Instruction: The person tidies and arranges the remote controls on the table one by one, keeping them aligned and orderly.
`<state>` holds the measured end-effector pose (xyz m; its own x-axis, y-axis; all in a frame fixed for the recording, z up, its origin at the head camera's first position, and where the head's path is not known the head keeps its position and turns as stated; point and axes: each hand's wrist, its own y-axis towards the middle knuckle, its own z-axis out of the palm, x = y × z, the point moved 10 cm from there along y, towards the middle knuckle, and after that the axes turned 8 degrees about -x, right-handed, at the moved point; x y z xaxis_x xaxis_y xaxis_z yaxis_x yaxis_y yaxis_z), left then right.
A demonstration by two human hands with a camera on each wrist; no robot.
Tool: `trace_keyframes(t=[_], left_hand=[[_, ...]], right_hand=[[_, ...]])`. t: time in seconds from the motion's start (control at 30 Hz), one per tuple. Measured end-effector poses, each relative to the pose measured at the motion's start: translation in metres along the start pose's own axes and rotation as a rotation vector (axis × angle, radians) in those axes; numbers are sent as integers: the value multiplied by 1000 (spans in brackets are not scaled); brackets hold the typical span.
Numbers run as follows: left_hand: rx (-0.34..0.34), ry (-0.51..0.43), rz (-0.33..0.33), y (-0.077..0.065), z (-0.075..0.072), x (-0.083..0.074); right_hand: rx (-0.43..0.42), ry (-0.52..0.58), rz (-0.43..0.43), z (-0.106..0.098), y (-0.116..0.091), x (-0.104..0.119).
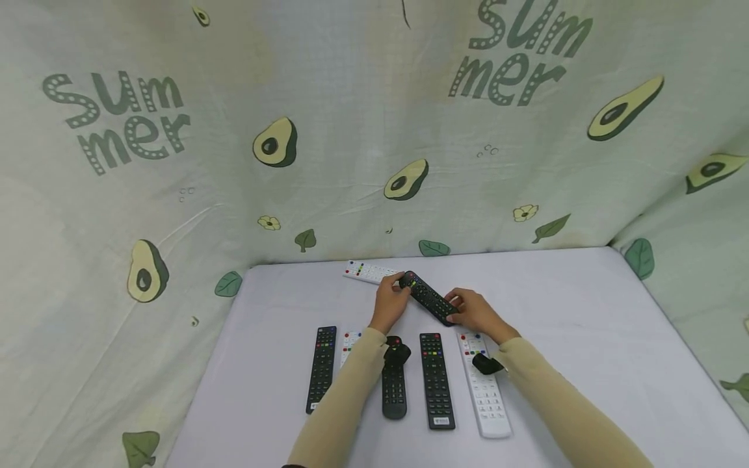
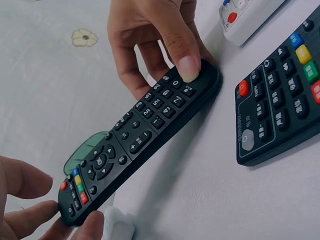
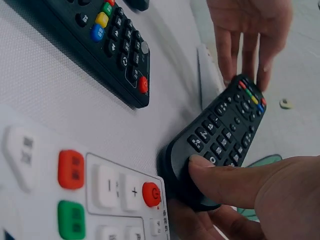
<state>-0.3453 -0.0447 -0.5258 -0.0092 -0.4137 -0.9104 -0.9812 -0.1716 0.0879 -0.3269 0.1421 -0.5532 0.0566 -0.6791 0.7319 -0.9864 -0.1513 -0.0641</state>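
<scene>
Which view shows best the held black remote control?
Left wrist: the black remote control shows large, nearly all buttons visible. The head view shows it small; in the right wrist view, the right thumb covers part.

l hand (image 1: 391,304) & r hand (image 1: 476,312) grip opp. ends of a blk remote (image 1: 432,299), slanted diag. over the wht table (image 1: 579,364). wht remote (image 1: 363,271) nr back edge, partly behind l hand. nearer: row of 5 remotes (image 1: 394,395), blk/wht/blk/blk/wht l to r; l sleeve (image 1: 339,403) hides most of 2nd. avocado-print cloth (image 1: 339,97) behind.
</scene>
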Motion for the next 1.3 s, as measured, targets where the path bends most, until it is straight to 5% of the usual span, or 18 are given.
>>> trace_keyframes(t=[0.3, 0.47, 0.67, 1.0, 1.3], left_hand=[[-127, -174, 32, -11, -24, -9], [-77, -301, 41, -23, -22, -22], [32, -372, 22, -48, -18, -55], [123, -360, 2, -69, 33, -47], [235, -310, 44, -93, 76, -62]], right_hand=[[-80, 81, -74, -16, -18, 10], [-138, 85, -96, -31, -41, 12], [-176, 114, -62, -46, -74, 1], [-242, 116, -4, -67, -125, -23], [-276, 61, 111, -82, -164, -55]])
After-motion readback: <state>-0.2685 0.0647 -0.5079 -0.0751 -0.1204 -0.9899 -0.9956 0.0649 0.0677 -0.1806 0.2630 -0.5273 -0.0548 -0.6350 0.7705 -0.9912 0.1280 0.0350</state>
